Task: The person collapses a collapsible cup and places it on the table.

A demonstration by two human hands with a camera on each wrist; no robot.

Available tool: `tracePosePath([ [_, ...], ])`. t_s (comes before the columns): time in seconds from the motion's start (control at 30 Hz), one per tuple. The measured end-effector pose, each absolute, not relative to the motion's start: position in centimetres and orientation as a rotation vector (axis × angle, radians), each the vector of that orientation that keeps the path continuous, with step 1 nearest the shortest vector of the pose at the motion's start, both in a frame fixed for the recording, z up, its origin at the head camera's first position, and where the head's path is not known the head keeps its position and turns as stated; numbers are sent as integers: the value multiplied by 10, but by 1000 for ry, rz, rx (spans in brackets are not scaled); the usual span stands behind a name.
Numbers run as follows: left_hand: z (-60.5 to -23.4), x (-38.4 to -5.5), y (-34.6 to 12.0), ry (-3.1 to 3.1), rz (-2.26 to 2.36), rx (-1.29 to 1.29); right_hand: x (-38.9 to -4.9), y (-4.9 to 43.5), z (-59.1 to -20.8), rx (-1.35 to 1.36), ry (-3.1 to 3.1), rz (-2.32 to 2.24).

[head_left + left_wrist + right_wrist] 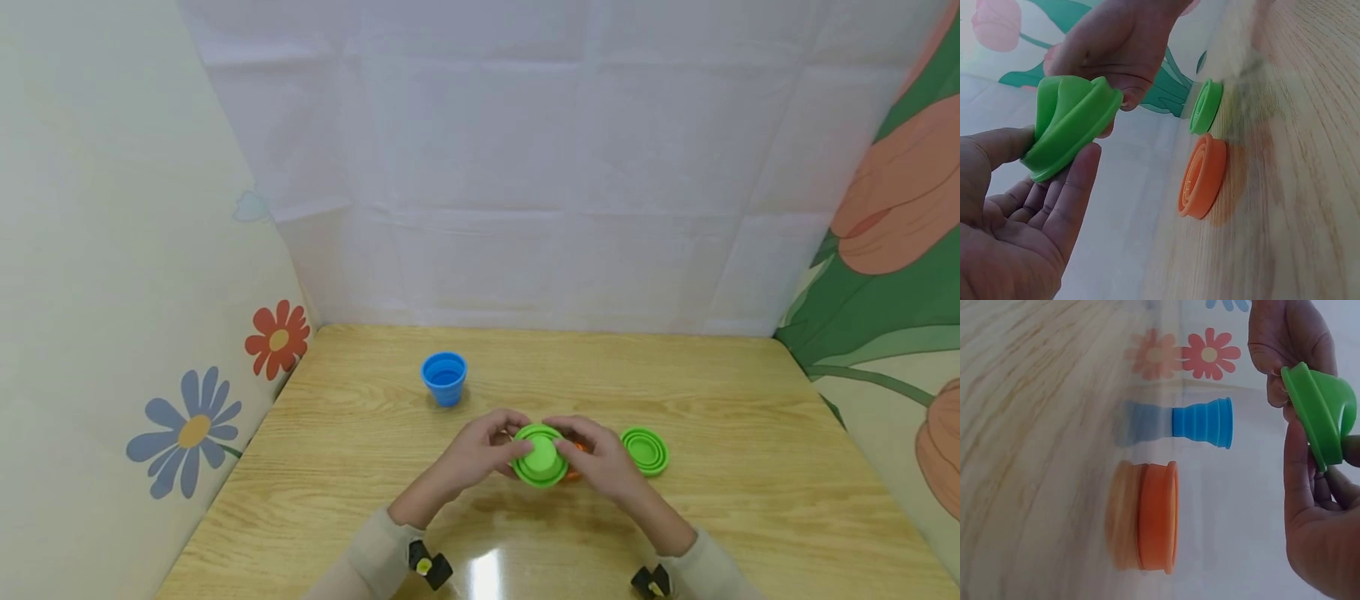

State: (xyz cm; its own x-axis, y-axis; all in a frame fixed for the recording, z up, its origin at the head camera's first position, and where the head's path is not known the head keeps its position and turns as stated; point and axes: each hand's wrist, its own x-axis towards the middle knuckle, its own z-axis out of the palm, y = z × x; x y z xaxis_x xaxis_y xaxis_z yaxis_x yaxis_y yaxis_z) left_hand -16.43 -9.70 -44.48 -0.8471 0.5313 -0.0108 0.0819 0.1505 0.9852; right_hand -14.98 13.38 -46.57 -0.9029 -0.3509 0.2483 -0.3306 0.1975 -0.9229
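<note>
Cup (542, 458), green and partly collapsed, at lower centre of the head view, directly between left hand (480, 447) and right hand (600, 458), with neither nearer. Pinched by both from opposite sides, clear of the table (337, 475). Axis tilted, domed base towards the head camera, rim turned tablewards, above and near orange cup (1204, 177).

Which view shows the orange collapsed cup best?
Left wrist: the orange collapsed cup is unblocked, with nested rings and outer wall both visible. Right wrist shows it larger, but nearly edge-on, mostly outer wall and rim. Head catches only slivers; the right hand hides most of it.
</note>
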Motion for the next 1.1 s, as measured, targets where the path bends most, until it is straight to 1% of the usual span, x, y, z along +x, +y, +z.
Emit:
tracePosePath([
  [0.1, -445, -165, -96, 2081, 1760, 590, -149, 134, -464, -638, 2346, -1901],
  [0.5, -446, -165, -96, 2105, 1747, 573, -150, 134, -462, -599, 2349, -1895],
  [0.67, -447, -165, -95, 2108, 1774, 545, -152, 135, -464, -581, 2258, -1952],
  [0.9, -448, -166, -94, 2064, 1802, 510, -154, 138, -460, -589, 2261, -1934],
  [1.1, -451, -167, -94, 2051, 1725, 559, -157, 139, -457, -657, 2296, -1842],
])
